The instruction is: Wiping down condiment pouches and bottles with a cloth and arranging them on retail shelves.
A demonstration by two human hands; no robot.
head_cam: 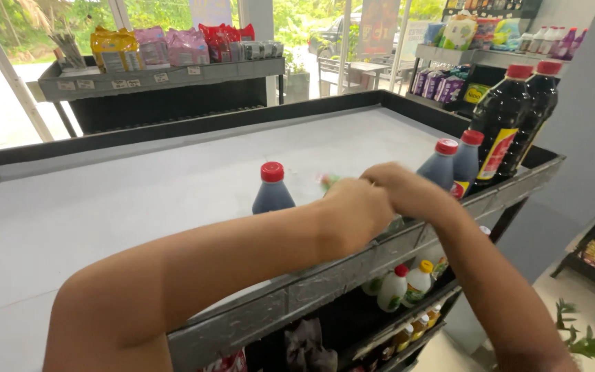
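On the grey metal shelf [139, 200], my left hand [356, 207] and right hand [408, 189] meet beside a small red-capped dark sauce bottle [272, 189]; I cannot tell their grip.

Top shelf: three small dark red-capped bottles [273, 189] and two tall dark bottles [500, 124].

Hands [380, 196] blurred, overlapping; green item [330, 180] between them mostly hidden, unidentifiable.

small bottle [273, 189] on shelf [105, 207] | left of hands [380, 196] | item behind, perhaps
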